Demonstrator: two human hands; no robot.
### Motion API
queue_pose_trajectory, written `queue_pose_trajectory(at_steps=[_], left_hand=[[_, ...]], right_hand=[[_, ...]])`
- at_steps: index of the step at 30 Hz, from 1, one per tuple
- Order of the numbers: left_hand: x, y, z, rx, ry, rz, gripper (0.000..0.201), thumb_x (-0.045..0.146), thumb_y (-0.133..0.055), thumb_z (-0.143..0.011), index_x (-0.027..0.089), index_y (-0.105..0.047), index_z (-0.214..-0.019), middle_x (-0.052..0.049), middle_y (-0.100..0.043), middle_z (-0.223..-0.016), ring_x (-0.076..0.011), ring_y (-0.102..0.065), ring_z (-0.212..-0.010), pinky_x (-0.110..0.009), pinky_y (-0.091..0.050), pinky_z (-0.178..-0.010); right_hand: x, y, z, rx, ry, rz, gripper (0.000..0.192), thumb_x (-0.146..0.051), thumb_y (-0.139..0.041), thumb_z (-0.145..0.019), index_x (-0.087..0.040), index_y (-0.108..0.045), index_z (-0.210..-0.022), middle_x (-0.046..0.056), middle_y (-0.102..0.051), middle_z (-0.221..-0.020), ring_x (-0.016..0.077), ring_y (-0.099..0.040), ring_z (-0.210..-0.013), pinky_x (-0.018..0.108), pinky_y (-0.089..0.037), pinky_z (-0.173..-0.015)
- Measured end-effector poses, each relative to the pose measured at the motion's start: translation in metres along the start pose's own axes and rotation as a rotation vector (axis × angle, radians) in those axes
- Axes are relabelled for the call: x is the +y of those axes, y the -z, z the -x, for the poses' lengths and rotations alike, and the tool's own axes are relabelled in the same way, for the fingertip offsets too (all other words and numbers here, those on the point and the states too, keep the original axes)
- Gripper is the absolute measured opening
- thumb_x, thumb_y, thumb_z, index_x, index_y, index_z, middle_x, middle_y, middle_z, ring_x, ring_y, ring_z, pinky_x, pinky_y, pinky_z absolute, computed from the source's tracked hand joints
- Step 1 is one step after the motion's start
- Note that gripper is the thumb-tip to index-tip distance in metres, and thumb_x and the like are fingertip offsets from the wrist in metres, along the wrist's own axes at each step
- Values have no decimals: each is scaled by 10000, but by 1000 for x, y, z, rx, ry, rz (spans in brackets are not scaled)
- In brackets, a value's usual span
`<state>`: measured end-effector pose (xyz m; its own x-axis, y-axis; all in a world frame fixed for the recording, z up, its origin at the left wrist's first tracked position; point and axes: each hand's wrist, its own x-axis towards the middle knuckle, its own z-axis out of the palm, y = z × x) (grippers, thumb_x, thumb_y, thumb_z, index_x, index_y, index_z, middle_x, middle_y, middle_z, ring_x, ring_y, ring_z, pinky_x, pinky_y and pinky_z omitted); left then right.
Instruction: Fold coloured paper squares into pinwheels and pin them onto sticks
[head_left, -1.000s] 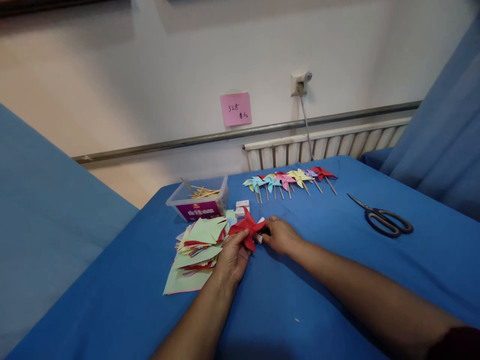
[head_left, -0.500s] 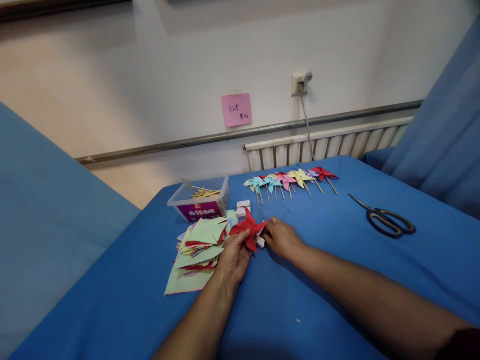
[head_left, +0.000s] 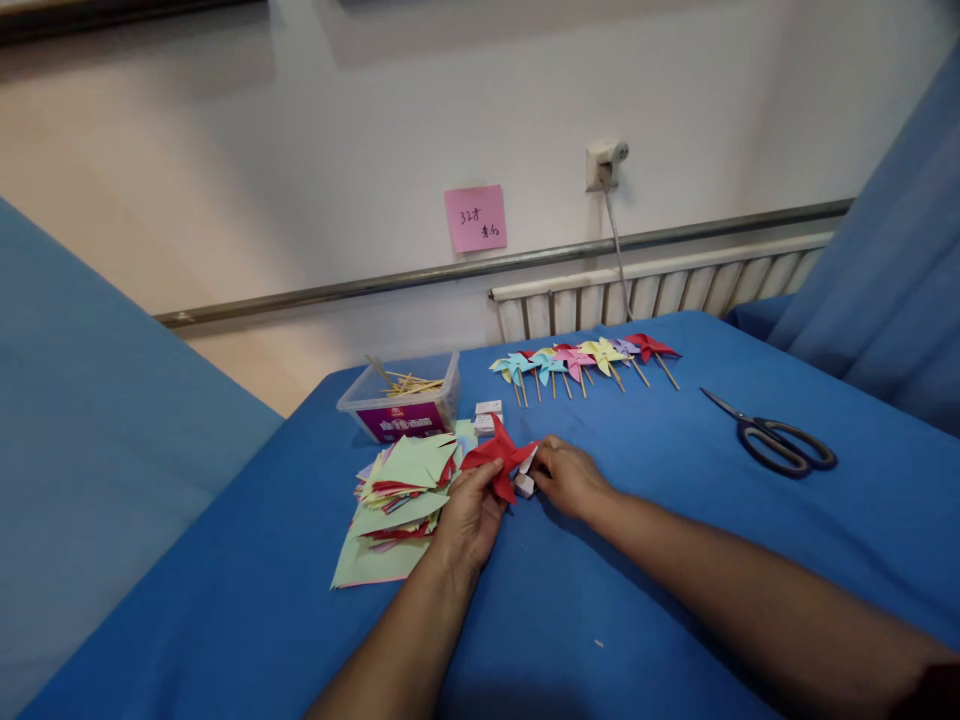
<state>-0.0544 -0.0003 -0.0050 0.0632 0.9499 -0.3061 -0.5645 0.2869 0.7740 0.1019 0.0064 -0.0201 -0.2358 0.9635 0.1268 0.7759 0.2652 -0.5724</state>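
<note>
Red paper pinwheel head (head_left: 498, 457) pinched in the left hand (head_left: 469, 515), folded points fanned out; right hand (head_left: 568, 475) closed in at 3 o'clock of it, fingertips on a small white piece (head_left: 525, 484) at the pinwheel's centre, grip there too hidden to tell exactly. Likely risks, as a judgement: folded points springing open if the left pinch slackens; thin paper tearing or creasing at the centre under too hard a press; white piece slipping from the fingertips onto the blue tablecloth (head_left: 600, 600). Loose stack of cut paper squares (head_left: 394, 500) touching the left hand at 9 o'clock, easily fanned or pushed by a sweep of the wrist. Clear plastic box of wooden sticks (head_left: 401, 400) at 11 o'clock, near; row of finished pinwheels (head_left: 581, 360) at 1 o'clock, apart; scissors (head_left: 772, 440) at 3 o'clock, well apart. Open cloth from 4 to 7 o'clock, toward the body; table edge falling away at 9 o'clock beyond the stack
</note>
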Motion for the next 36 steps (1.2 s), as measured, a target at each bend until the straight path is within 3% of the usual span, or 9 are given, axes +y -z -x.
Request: queue_pose_trajectory(at_steps=[9, 15, 19, 22, 24, 26, 28, 33, 36], left_hand=[[-1, 1, -1, 4, -6, -15, 132, 101, -755, -637, 122, -672, -737, -51, -719, -704, -154, -651, -617, -261, -506, -624], [-1, 1, -1, -9, -9, -1, 157, 95, -750, -643, 115, -692, -788, -57, -726, -744, -151, -661, -657, -257, -521, -669], [0, 0, 0, 7, -26, 9, 132, 86, -754, -637, 115, -695, -752, -51, -725, -747, -152, -666, -679, -273, -531, -720], [0, -1, -1, 11, -35, 3, 131, 91, -761, -631, 112, -697, -743, -53, -728, -747, -152, -666, -680, -274, -530, -725], [0, 0, -2, 5, -51, -4, 142, 99, -766, -627, 112, -702, -752, -55, -731, -750, -150, -666, -683, -265, -525, -721], [0, -1, -2, -1, -79, 5, 154, 102, -774, -617, 114, -703, -753, -49, -731, -749, -145, -665, -692, -260, -519, -730], [1, -3, 0, -8, -109, 8, 150, 112, -784, -610, 120, -700, -734, -35, -724, -729, -134, -656, -677, -252, -514, -719], [7, -10, 10, -21, -190, -21, 141, 153, -802, -601, 123, -691, -684, -18, -702, -663, -120, -630, -610, -235, -496, -639], [11, -12, 13, -21, -252, -25, 185, 164, -807, -596, 125, -706, -746, -24, -721, -718, -121, -641, -644, -226, -497, -662]], right_hand=[[5, -5, -5, 44, 5, -40, 168, -226, -493, -894, -170, -648, -863, 64, -630, -913, 154, -582, -833, 243, -403, -739], [16, -6, -11, 118, -97, -253, 222, -276, -475, -911, -181, -657, -826, 40, -666, -815, 158, -604, -791, 254, -432, -721], [28, -9, -17, 79, -159, -317, 221, -141, -458, -869, -188, -649, -970, 19, -692, -804, 140, -629, -711, 233, -459, -640], [30, -6, -15, 8, -140, -368, 393, -29, -489, -770, -201, -621, -1098, -6, -699, -799, 119, -622, -642, 214, -463, -605], [29, 0, -11, -43, -36, -381, 547, 6, -502, -720, -213, -569, -1216, -1, -702, -876, 109, -606, -632, 216, -464, -617], [27, 7, -7, -58, 130, -349, 657, 16, -534, -679, -218, -516, -1292, 38, -660, -1094, 110, -607, -720, 231, -468, -689], [24, 12, -3, -87, 226, -291, 658, -17, -596, -666, -217, -519, -1289, 52, -621, -1164, 130, -603, -803, 244, -458, -736], [15, 8, 3, -65, 179, -124, 481, -239, -666, -781, -228, -549, -1247, 55, -642, -1068, 190, -595, -921, 295, -426, -804], [5, 2, 6, -8, 156, -85, 549, -290, -672, -786, -220, -485, -1298, 84, -604, -1160, 224, -560, -1062, 334, -409, -884]])
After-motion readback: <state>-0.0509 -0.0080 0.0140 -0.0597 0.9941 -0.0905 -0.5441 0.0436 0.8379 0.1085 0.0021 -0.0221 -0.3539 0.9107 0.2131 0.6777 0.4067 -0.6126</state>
